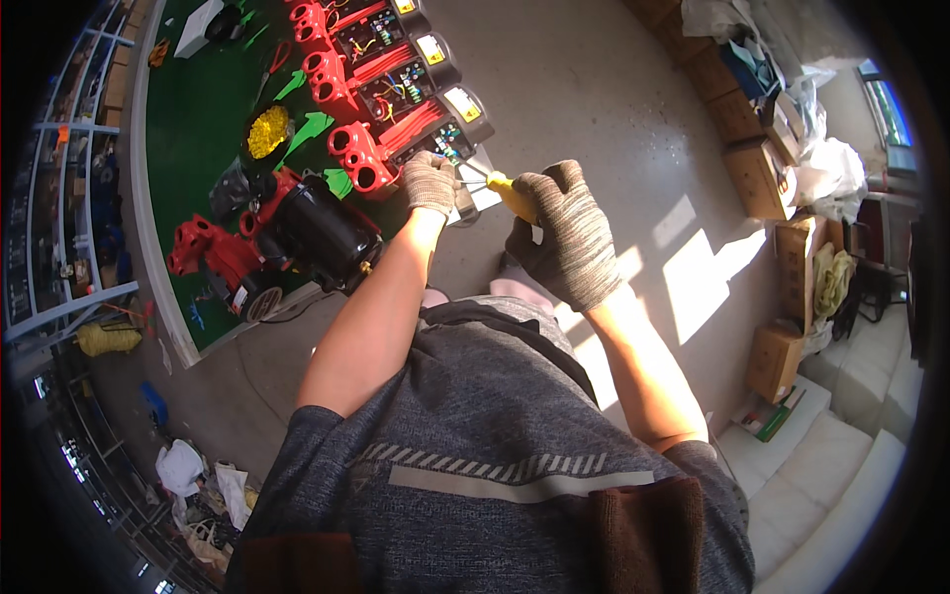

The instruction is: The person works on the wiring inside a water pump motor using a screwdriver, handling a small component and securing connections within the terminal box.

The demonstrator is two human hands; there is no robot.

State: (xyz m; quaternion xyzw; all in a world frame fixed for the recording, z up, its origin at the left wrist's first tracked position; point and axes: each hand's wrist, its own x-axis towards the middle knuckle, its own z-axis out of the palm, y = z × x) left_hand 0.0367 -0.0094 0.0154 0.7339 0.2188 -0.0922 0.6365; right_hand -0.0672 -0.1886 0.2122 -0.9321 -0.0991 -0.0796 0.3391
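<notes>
My right hand [569, 233], in a knitted work glove, is wrapped round a screwdriver [513, 196] with a yellow handle. Its shaft points left, toward the fingers of my left hand [432, 183]. That hand, gloved too, is closed at the near edge of the closest red motor unit [361, 158]; whatever its fingertips pinch is too small to make out. The unit's black box lies uncovered, showing a circuit board [447, 142] with small wires. Beyond stand more such red units [332, 79] in a row, with open boxes and coloured wires.
On the green-topped table [183, 129] are a bowl of small yellow parts [267, 132], scissors [279, 57], green arrow-shaped pieces [309, 129] and a black motor with a red body [327, 233]. Cardboard boxes [757, 178] line the right side, beside a pale sofa [826, 460].
</notes>
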